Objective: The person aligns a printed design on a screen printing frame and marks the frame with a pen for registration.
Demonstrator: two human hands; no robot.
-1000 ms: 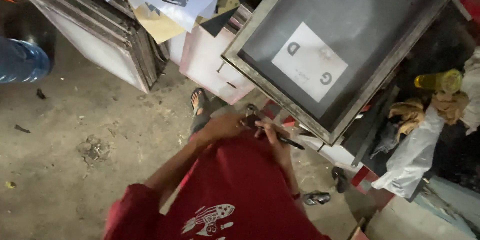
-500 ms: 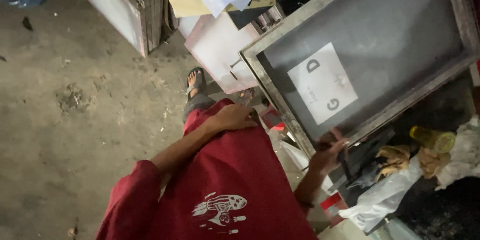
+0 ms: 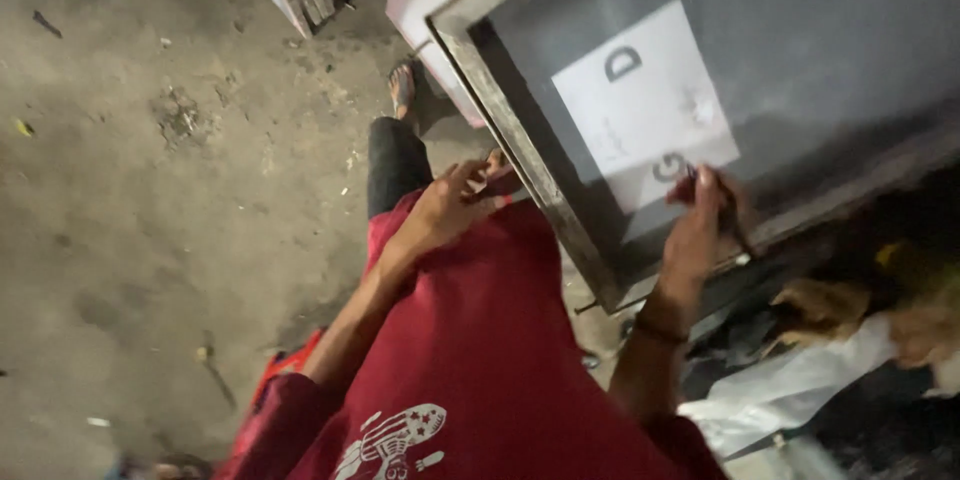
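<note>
Fingers of the left hand [image 3: 445, 208] curl on the near edge of the framed screen [image 3: 800, 60] leaning before the person, the right hand [image 3: 700, 225] pinching a thin tool [image 3: 738, 230]; stiff frame, likely delicate mesh, best gripped by its edges.

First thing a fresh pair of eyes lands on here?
The big grey-meshed screen frame filling the upper right, with a white paper sheet stuck to its mesh. The right hand presses a thin dark tool at the sheet's lower edge, while the left hand rests by the frame's near corner, above the red shirt.
</note>
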